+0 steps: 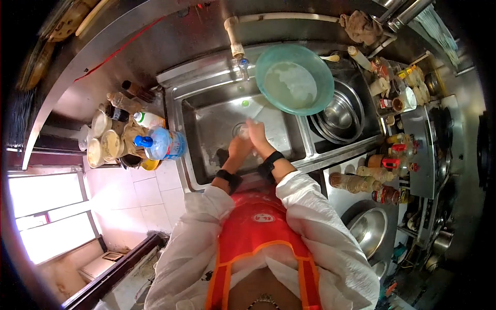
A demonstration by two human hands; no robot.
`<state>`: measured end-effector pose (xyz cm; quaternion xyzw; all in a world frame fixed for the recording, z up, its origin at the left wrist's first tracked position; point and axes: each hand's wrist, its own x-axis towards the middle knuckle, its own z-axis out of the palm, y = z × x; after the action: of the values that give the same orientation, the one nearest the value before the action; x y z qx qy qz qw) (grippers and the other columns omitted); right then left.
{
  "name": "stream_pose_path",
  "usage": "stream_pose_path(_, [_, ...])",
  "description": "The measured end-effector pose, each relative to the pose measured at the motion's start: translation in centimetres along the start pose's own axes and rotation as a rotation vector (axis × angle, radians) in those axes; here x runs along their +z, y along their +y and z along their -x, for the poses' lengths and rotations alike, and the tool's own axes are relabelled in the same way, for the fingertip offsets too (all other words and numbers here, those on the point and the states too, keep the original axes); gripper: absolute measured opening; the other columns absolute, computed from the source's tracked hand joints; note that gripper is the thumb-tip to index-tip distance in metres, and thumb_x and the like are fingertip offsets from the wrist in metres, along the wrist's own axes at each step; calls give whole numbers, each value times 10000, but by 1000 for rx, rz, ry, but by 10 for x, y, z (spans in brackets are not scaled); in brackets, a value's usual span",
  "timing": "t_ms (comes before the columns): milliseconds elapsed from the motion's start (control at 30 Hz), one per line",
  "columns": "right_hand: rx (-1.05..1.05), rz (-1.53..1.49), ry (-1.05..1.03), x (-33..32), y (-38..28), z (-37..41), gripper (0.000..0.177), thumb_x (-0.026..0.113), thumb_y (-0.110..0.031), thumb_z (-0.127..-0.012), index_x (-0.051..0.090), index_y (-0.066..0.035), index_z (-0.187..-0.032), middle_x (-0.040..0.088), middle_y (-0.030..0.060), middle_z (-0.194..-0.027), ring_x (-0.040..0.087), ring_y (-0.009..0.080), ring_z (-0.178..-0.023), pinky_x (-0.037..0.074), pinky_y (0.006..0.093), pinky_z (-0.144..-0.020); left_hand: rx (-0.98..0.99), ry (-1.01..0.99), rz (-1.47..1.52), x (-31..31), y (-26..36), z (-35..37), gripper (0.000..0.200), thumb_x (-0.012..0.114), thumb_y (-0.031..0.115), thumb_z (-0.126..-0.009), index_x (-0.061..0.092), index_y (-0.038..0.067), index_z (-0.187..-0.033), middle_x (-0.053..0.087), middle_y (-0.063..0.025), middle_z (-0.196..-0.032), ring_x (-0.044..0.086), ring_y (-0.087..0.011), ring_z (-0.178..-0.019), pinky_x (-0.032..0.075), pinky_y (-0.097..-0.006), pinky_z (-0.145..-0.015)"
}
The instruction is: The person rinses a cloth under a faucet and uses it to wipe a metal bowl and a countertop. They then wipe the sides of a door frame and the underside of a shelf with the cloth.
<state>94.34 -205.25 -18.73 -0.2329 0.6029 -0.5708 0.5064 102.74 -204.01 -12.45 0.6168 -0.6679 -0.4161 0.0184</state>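
Right hand (257,135) and left hand (238,148) together inside steel sink (206,124), right fingers closed around small clear glass (241,130), left fingers' grip indeterminate, green basin (294,77) resting on the sink's divider.

Window (46,217), lower left: daylight is pouring in and bleaching the panes white.
Tiled wall (150,191), pale squares: is catching that light and glowing faintly pink.
Dark wooden ledge (119,268): is running diagonally below the tiles.
Steel counter (129,57): is curving along the top, dull grey.
Twin-basin steel sink (175,119): is sitting sunk into the counter.
White pipe (235,33): is coming down to the tap.
Cooker top (439,134), right: is lying in shadow.
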Motion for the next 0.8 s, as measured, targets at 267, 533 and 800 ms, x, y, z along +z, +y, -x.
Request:
stream_pose_path(267, [-742,846,-128,-21,-80,-47,418,582,-402,-743,594,-10,-889,574,112,-707,561,266,-680,443,336,-637,305,-35,173,18,-55,-91,263,545,230,-716,587,48,-900,606,-161,-839,591,-273,-727,458,-333,-593])
stream_pose_path(533, [-675,821,-176,6,-176,-48,353,607,-302,-744,565,-5,-930,579,120,-707,564,259,-631,438,328,-585,968,135,473,-7,-52,-134,188,576,158,-740,555,19,-866,573,-72,-819,556,-189,-722,449,-301,-646])
stream_pose_path(800, [-764,990,-158,11,-181,-51,257,492,-254,-803,543,-24,-701,563,162,-710,542,349,-663,429,433,-594,21,-417,1648,-35,11,-110,249,560,69,-756,464,56,-985,549,-68,-857,560,-214,-797,487,-348,-630])
